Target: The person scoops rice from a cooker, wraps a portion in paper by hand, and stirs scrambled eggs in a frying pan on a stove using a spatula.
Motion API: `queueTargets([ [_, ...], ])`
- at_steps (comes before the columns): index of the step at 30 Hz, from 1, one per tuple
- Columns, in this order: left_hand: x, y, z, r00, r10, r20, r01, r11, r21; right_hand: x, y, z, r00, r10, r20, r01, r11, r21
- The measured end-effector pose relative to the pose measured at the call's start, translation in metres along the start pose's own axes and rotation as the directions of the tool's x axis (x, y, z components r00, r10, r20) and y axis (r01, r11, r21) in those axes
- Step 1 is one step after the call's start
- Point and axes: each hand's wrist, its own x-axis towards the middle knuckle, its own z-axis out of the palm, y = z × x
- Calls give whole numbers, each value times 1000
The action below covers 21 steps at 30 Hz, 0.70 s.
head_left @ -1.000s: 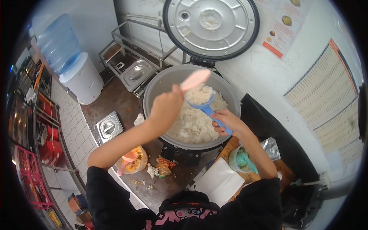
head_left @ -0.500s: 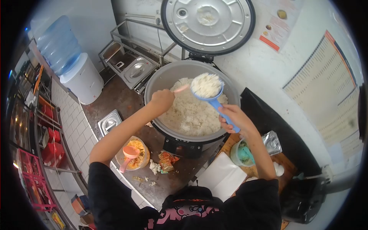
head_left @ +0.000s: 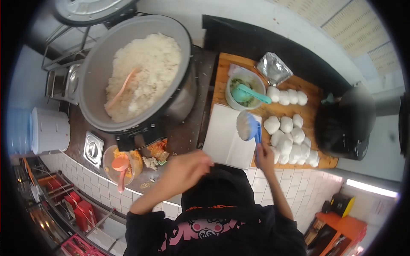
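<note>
My right hand (head_left: 265, 158) is closed around the handle of a blue scoop (head_left: 255, 128). Packed white rice (head_left: 244, 126) fills its bowl, which is tilted sideways over the right part of a stack of white paper sheets (head_left: 220, 136). My left hand (head_left: 188, 170) is near the front left edge of the sheets, blurred, with no tool visible in it. A pink rice paddle (head_left: 123, 89) lies on the rice (head_left: 149, 64) inside the large cooker (head_left: 92, 85).
White round bundles (head_left: 284, 143) sit in rows on the wooden board (head_left: 224, 64). A tub of green filling (head_left: 232, 100) holds a teal scoop (head_left: 247, 93), beside crumpled foil (head_left: 274, 68). At left, an orange-filled tub (head_left: 136, 164) holds a pink scoop (head_left: 121, 164).
My view has turned right. My right hand has carried the rice-filled blue scoop from over the cooker to the paper sheets. My left hand has let go of the pink paddle in the rice.
</note>
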Motion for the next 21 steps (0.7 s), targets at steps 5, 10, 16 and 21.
queueTargets([
  [5,10,-228,166,980,-36,195,-33,941,338,-22,153,90,945,-321,64,266,641,-720],
  [10,1,-260,186,943,242,230,-332,613,716,-28,152,101,955,-298,-8,212,698,-684],
  [16,18,-275,168,903,263,340,-419,720,554,-16,116,66,943,-317,-97,255,880,-400],
  [21,18,-272,164,873,337,353,-483,706,519,23,104,6,819,-389,-421,175,869,-463],
])
